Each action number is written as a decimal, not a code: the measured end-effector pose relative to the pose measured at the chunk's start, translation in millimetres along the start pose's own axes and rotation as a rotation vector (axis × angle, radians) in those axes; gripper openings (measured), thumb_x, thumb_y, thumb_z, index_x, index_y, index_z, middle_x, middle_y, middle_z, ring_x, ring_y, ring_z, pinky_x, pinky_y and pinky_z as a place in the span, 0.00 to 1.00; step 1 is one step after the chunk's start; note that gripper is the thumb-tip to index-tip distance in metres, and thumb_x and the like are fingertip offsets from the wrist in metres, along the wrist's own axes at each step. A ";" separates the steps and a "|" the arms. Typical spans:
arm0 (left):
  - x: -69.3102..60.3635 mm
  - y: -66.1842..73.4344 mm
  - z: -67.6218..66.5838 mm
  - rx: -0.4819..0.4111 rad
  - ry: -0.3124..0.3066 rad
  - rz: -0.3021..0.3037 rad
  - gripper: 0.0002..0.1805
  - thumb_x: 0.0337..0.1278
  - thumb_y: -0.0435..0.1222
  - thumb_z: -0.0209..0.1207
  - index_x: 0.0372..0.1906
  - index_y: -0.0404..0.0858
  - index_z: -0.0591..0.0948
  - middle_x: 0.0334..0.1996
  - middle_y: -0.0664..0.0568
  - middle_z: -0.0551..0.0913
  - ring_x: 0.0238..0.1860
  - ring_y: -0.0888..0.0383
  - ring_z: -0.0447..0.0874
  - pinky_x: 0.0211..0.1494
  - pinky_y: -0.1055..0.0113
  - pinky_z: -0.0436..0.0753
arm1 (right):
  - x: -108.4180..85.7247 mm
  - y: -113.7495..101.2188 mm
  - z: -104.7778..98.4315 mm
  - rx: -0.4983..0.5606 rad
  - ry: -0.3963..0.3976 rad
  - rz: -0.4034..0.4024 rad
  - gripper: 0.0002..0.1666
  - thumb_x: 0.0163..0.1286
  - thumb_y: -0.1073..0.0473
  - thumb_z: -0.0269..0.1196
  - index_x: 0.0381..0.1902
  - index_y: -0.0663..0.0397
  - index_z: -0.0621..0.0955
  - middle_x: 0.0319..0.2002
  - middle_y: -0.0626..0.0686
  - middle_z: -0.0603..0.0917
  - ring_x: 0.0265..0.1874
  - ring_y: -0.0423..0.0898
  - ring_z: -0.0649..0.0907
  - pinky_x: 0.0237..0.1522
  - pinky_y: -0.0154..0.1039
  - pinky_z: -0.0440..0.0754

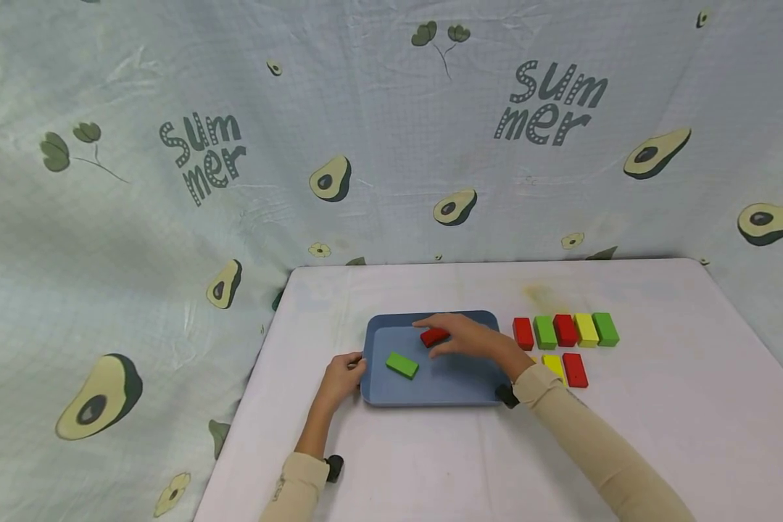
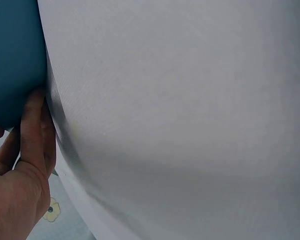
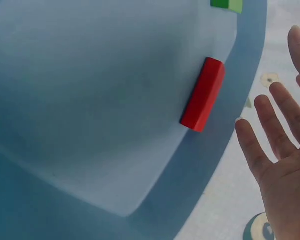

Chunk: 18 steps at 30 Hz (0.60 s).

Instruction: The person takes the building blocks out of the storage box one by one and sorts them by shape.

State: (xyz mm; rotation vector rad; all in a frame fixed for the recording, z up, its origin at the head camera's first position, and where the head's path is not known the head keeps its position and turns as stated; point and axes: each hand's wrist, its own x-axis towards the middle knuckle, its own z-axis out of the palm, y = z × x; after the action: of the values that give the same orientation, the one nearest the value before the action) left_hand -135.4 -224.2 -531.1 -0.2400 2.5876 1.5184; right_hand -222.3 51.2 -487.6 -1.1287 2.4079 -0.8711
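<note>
A blue-grey tray lies on the table with a green block and a red block inside it. At the tray's left edge, my left hand grips the rim between thumb and fingers; the left wrist view shows the fingers against the tray's side. My right hand hovers over the tray beside the red block, partly covering it in the head view. In the right wrist view its fingers are spread, holding nothing, apart from the red block.
Right of the tray stands a back row of red, green and yellow blocks. Before it lie a red block and yellow ones, partly hidden by my right forearm. A printed curtain hangs behind the white table.
</note>
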 end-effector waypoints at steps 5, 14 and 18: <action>-0.2 -0.5 0.5 0.005 0.004 0.008 0.19 0.64 0.34 0.52 0.56 0.27 0.76 0.45 0.40 0.81 0.41 0.51 0.81 0.33 0.64 0.81 | 7.8 -2.6 -1.3 -0.002 -0.012 0.000 0.38 0.59 0.55 0.68 0.67 0.47 0.69 0.63 0.50 0.70 0.59 0.47 0.69 0.59 0.46 0.69; 0.2 -0.5 0.6 -0.006 0.003 0.018 0.19 0.64 0.34 0.52 0.56 0.27 0.76 0.46 0.40 0.81 0.42 0.50 0.81 0.33 0.64 0.81 | 26.2 -1.7 12.6 -0.018 -0.059 -0.088 0.37 0.60 0.56 0.68 0.66 0.53 0.70 0.62 0.53 0.71 0.59 0.49 0.70 0.60 0.48 0.67; -0.1 1.5 0.3 -0.001 0.002 0.023 0.19 0.64 0.34 0.52 0.56 0.27 0.76 0.46 0.40 0.81 0.42 0.51 0.81 0.33 0.64 0.81 | 30.9 -0.5 19.5 -0.066 -0.114 -0.079 0.38 0.60 0.57 0.68 0.67 0.52 0.69 0.61 0.52 0.72 0.54 0.49 0.72 0.56 0.45 0.71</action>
State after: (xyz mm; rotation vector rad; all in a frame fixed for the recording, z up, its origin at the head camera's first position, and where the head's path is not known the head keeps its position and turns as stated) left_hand -135.6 -223.2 -530.0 -0.2128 2.6005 1.5277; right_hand -231.0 19.5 -503.4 -1.2699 2.3287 -0.7356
